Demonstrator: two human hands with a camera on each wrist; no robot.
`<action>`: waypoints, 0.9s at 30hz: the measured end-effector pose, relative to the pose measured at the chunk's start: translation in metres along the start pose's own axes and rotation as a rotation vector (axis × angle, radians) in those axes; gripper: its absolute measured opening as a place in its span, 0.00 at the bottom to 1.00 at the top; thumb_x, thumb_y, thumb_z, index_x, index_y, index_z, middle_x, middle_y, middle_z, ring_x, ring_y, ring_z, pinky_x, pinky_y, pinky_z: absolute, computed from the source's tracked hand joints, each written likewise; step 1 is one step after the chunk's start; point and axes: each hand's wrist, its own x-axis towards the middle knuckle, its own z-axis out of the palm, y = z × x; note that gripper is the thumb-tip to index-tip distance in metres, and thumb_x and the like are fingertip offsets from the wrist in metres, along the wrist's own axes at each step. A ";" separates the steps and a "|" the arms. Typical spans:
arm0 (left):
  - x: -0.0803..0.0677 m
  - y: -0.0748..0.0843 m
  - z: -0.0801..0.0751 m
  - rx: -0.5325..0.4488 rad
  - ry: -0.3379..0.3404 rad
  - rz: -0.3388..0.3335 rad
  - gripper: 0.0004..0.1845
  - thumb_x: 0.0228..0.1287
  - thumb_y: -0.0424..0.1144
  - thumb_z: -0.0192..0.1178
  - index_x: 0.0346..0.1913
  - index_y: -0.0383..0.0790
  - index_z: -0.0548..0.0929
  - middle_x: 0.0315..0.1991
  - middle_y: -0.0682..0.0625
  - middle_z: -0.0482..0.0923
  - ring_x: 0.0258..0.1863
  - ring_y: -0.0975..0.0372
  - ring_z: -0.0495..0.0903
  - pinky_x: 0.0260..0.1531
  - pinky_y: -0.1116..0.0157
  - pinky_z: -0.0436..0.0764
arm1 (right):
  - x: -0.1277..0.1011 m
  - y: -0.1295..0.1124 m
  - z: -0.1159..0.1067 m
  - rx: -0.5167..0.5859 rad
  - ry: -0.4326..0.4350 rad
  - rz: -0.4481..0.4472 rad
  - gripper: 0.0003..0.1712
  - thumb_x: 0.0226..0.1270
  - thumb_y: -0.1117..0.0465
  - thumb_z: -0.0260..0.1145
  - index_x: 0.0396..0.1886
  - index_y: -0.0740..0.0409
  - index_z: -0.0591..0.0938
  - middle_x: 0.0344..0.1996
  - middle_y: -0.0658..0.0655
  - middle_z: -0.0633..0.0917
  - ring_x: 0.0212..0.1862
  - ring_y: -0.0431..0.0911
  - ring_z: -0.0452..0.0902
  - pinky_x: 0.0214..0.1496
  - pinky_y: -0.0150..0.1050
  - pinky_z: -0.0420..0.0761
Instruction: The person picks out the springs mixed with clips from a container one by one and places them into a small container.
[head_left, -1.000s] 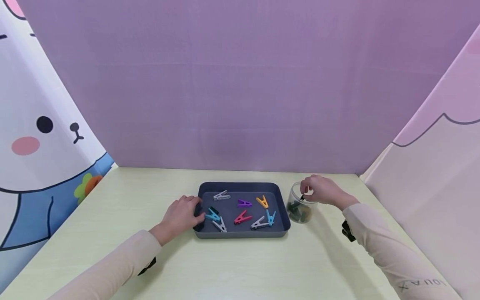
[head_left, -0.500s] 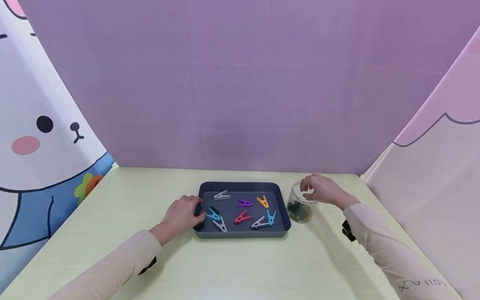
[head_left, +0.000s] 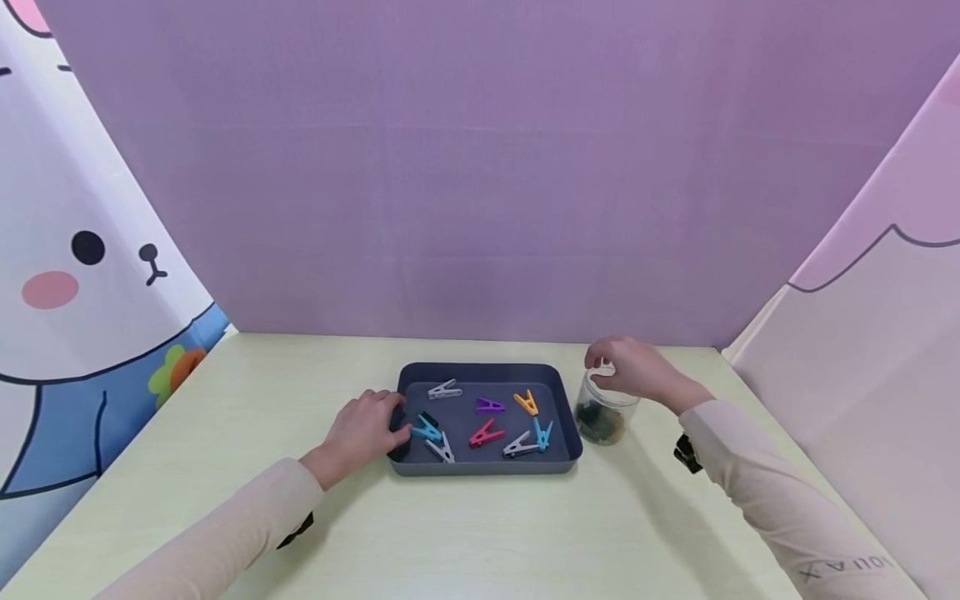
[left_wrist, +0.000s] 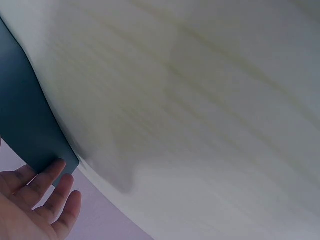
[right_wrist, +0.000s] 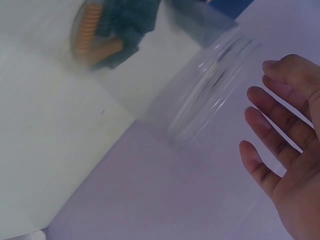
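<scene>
Right hand (head_left: 633,367) hovers over the mouth of the clear jar (head_left: 602,417), fingers spread and relaxed, holding nothing. Left hand (head_left: 365,429) rests against the left edge of the dark tray (head_left: 487,468), fingers loosely extended. Jar stands on the tabletop (head_left: 480,533) just right of the tray, containing dark and orange clips. Sleeve lettering is illegible.

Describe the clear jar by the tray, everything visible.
The clear jar is a small see-through plastic cylinder, upright on the pale table, just right of the dark tray; whether they touch is unclear. Its mouth is open, no lid in view, with threaded rings near the rim in the right wrist view. At its bottom lie several clips, dark green and orange. The right hand hovers above the rim, fingers relaxed, holding nothing.
</scene>
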 end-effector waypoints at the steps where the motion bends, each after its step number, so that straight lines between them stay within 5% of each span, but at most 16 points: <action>1: 0.000 0.000 0.000 0.001 0.000 -0.001 0.23 0.52 0.51 0.62 0.47 0.39 0.79 0.45 0.45 0.80 0.41 0.53 0.77 0.39 0.55 0.78 | 0.002 -0.003 0.000 -0.008 0.004 -0.010 0.07 0.49 0.63 0.67 0.31 0.54 0.82 0.30 0.51 0.83 0.36 0.46 0.78 0.36 0.42 0.76; 27: 0.003 -0.001 0.003 0.007 0.001 -0.002 0.24 0.51 0.52 0.62 0.47 0.39 0.79 0.45 0.45 0.80 0.41 0.53 0.77 0.39 0.56 0.78 | 0.047 -0.068 0.049 -0.041 -0.129 -0.148 0.09 0.52 0.57 0.68 0.34 0.51 0.82 0.33 0.49 0.82 0.36 0.41 0.73 0.37 0.38 0.76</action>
